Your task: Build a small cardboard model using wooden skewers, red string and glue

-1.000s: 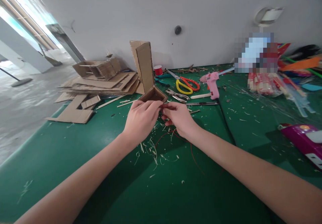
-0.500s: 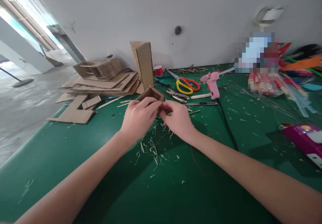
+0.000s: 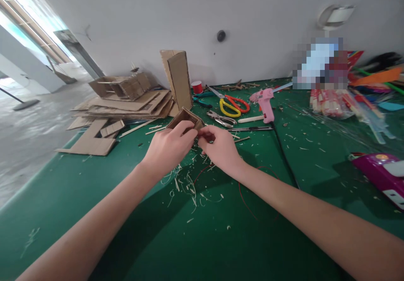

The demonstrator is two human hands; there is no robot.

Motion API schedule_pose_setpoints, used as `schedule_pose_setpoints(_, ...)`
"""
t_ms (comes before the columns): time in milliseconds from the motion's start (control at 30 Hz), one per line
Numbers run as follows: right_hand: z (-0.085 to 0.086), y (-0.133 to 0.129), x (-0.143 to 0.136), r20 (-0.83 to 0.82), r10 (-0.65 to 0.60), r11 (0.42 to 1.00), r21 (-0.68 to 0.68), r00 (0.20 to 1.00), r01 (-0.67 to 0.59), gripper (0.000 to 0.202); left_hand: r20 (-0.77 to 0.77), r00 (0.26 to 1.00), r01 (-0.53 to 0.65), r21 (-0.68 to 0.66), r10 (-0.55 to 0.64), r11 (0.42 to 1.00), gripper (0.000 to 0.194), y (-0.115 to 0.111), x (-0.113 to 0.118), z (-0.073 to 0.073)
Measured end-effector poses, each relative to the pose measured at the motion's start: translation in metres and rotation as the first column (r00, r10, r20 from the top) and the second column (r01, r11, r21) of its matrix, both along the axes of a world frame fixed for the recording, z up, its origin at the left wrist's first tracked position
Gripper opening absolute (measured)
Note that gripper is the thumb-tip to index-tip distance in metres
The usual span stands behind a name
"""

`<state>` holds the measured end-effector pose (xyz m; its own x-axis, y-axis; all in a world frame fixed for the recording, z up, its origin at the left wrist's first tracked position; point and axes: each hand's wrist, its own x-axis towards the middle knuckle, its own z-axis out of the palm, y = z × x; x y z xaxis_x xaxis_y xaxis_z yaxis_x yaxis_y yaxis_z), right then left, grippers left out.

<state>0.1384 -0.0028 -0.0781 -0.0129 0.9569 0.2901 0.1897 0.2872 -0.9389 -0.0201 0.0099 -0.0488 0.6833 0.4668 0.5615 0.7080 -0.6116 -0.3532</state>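
A small open cardboard box [image 3: 184, 116] is tilted over the green table in the middle of the view. My left hand [image 3: 170, 145] grips its near side, fingers bent over the edge and hiding much of it. At the box's right corner, my right hand [image 3: 220, 146] has thumb and fingertips pinched together; whatever is between them is too small to make out. A thin red thread [image 3: 242, 194] curves over the table below my right hand. Pale shavings [image 3: 190, 184] lie scattered under both hands.
Cardboard sheets [image 3: 126, 106] and a cardboard frame [image 3: 121, 88] are stacked at left, beside an upright cardboard piece [image 3: 179, 78]. Behind and right are scissors [image 3: 232, 107], pliers [image 3: 222, 119], a craft knife [image 3: 252, 129], a pink glue gun [image 3: 265, 104] with its cord, and a purple object [image 3: 378, 173].
My left hand has shifted slightly left and its fingers have drawn back from my right fingertips, so more of the box's right corner shows. The whole view has moved a little.
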Motion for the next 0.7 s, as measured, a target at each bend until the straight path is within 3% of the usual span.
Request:
schedule_pose_setpoints(167, -0.0041, -0.0005, -0.0012, 0.016, 0.012, 0.998, 0.059, 1.0, -0.012, 0.008, 0.101, 0.992, -0.059, -0.1, 0.069, 0.993, 0.018, -0.0013, 0.0046, 0.0006)
schedule_pose_setpoints(333, -0.0066, 0.0002, -0.0019, -0.022, 0.009, 0.998, 0.067, 1.0, -0.008, 0.009, 0.159, 0.984, -0.044, -0.19, 0.075, 0.981, 0.016, -0.0018, 0.0049, 0.0039)
schedule_pose_setpoints(533, -0.0066, 0.0013, -0.0019, -0.061, 0.002, 0.998, 0.058, 0.998, 0.002, 0.014, 0.174, 0.983, -0.019, -0.227, 0.06, 0.974, 0.027, -0.0006, 0.0043, 0.0063)
schedule_pose_setpoints(700, -0.0068, 0.0004, -0.0022, -0.036, 0.001, 0.997, 0.074, 0.999, 0.001, 0.013, 0.141, 0.989, -0.016, -0.225, 0.048, 0.974, 0.02, -0.0011, 0.0021, 0.0058)
